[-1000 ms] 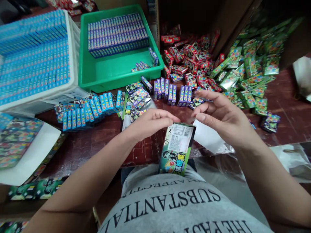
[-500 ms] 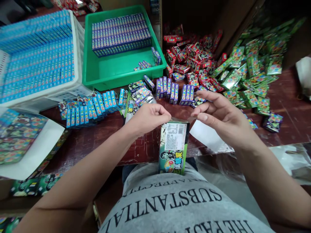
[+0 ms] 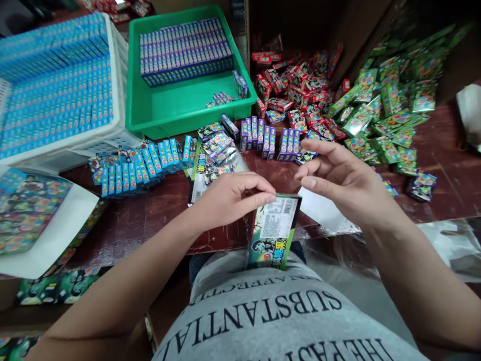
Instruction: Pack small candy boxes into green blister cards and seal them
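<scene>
My left hand (image 3: 236,198) pinches the top edge of a green and black candy bag (image 3: 273,235) between thumb and fingertips. The bag hangs between the table edge and my shirt, slightly tilted, its white barcode label facing up. My right hand (image 3: 343,185) hovers to the right of the bag's top, fingers curved and apart, with nothing visible in it. Beyond my left hand, a similar bag (image 3: 198,186) lies on the table with several small purple candy boxes (image 3: 218,145) on it. More purple boxes (image 3: 289,144) stand in short rows beyond my hands.
A green tray (image 3: 173,113) of purple boxes and a white basket (image 3: 119,95) of blue boxes stand at the back left. Blue boxes (image 3: 130,178) line the table before them. Red boxes (image 3: 296,98) and green packets (image 3: 391,100) lie heaped at the back right.
My left hand has moved slightly right and down, and the bag's top has tilted to the right with it. My right hand has hardly moved.
</scene>
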The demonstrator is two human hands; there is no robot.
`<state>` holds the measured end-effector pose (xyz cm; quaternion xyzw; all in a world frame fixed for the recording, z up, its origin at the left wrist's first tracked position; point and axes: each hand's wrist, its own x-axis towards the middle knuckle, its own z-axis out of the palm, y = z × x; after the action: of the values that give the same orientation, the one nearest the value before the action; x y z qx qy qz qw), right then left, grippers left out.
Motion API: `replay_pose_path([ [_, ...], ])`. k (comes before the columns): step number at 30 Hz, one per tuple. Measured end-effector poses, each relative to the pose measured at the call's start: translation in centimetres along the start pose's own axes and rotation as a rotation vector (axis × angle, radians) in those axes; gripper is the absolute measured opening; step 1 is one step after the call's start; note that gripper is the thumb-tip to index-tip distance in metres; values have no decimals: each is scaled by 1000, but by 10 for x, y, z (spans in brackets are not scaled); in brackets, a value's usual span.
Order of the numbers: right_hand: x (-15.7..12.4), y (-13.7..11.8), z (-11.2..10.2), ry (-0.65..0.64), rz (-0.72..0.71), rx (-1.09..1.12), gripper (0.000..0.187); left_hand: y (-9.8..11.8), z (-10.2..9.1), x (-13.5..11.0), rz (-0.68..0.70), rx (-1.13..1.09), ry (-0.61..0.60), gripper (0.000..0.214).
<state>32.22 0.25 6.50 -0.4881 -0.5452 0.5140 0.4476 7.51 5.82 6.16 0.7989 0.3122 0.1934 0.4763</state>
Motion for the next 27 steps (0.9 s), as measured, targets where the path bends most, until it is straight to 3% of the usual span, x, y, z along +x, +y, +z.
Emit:
replay_pose_path([
  [6,-4,6,13,-205,26,10,59,8,7,-11,-25,83,54,13],
  [10,-7,15,22,-154,-78,-122,72,8,10,-14,-40,60,83,13],
  [13,-12,16,27,-47,-221,-366,89,8,7,-18,-52,35,85,13],
  [15,-16,17,30,1,-344,-557,87,9,5,-20,-57,21,73,13],
  [17,-18,18,35,-16,-431,-680,84,11,4,-19,-60,33,58,12],
  [20,-14,23,44,-69,-441,-731,85,14,2,-13,-89,152,37,21],
  [24,-2,26,54,-123,-381,-629,83,3,-26,-16,-143,242,-32,29],
  [27,0,28,50,67,-330,-350,73,-14,-67,-52,-225,18,-67,50],
])
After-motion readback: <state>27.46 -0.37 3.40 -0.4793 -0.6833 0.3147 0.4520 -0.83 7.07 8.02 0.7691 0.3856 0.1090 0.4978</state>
